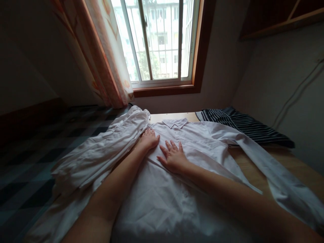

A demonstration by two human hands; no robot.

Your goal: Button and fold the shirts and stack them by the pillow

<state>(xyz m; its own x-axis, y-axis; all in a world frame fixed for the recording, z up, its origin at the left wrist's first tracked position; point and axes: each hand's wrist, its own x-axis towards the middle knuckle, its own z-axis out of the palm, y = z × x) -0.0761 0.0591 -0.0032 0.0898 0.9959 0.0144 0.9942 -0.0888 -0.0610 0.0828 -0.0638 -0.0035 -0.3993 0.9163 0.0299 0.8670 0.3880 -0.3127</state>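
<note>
A white collared shirt [197, 141] lies spread face up on a wooden surface [253, 165], collar toward the window. One sleeve [273, 168] stretches out to the right. My left hand [149, 139] rests on the shirt's left chest, fingers together and flat. My right hand [173, 157] lies flat on the shirt's middle, fingers spread. Neither hand holds anything. A second white garment [101, 155] lies bunched just left of my left arm.
A dark striped garment [243, 125] lies at the far right of the wooden surface, near the wall. A dark checked blanket [37, 152] covers the left side. A window [157, 40] with an orange patterned curtain [106, 54] is straight ahead.
</note>
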